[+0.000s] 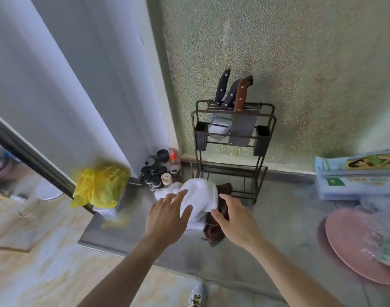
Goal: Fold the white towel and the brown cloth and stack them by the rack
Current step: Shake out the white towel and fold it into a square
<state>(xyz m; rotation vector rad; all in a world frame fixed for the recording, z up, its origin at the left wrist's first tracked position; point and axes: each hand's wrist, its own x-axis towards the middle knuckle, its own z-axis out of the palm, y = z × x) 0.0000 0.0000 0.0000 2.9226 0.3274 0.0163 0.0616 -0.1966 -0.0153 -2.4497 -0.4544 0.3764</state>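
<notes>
1. The white towel (200, 196) lies bunched on the worktop (278, 218), just in front of the rack (232, 138); the brown cloth (216, 227) lies crumpled against its right side, partly under it.
2. The left hand (165, 216) hangs over the towel, grip released, fingers spread; the right hand (236, 220) is over the brown cloth, grip also released.
3. Knives (231, 91) stand in the rack; spice jars (158, 171) cluster left of it; a yellow bag (98, 185) sits further left.
</notes>
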